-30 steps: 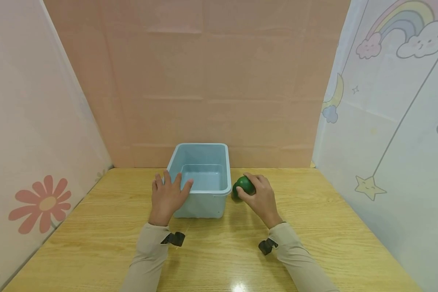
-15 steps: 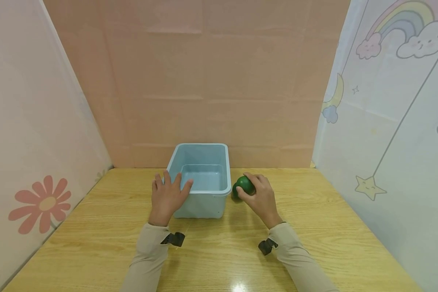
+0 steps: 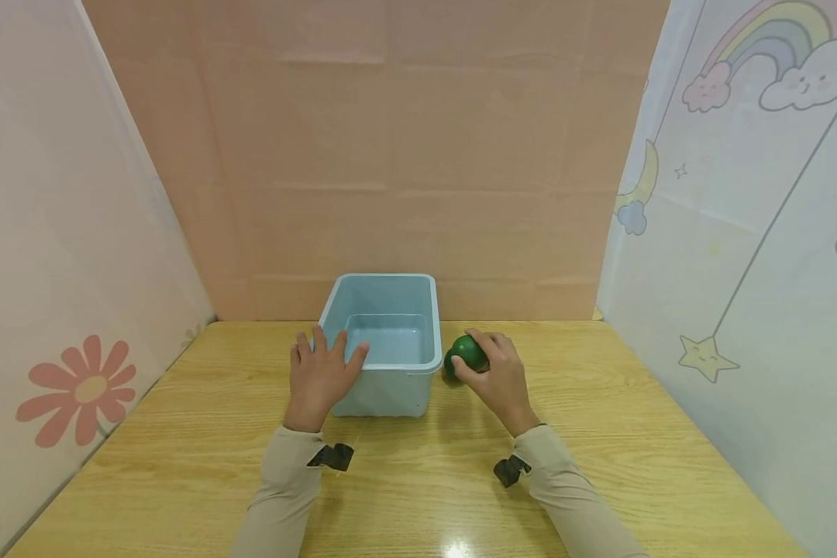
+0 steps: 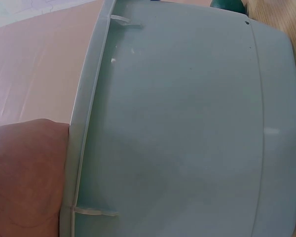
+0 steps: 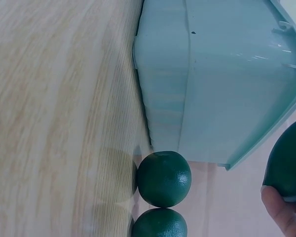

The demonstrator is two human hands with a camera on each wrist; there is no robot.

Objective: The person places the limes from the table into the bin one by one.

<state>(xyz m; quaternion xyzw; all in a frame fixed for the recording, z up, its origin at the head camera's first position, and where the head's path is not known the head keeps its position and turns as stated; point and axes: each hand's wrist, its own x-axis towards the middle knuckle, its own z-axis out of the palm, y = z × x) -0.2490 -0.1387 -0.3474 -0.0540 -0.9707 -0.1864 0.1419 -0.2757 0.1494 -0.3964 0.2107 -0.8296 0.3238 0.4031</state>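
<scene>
In the head view my left hand [image 3: 321,380] rests on the near left rim of a light blue plastic bin [image 3: 384,394], fingers spread and straight. The left wrist view shows that hand [image 4: 27,180] against the rim, beside the bin's outer wall [image 4: 177,118]. Right of the bin, my right hand [image 3: 498,380] grips a glossy dark green lime [image 3: 470,353] between thumb and fingers. It is raised off the table in the right wrist view. Below it, a lime [image 5: 164,178] and another lime [image 5: 160,224] sit on the table, mostly hidden in the head view.
The bin stands on a wood-grain table [image 3: 404,480], near its back edge. Behind rises a creased orange-brown backdrop [image 3: 418,155]. Pale printed panels flank the table, the left with a flower [image 3: 91,390] and the right with a star [image 3: 707,358].
</scene>
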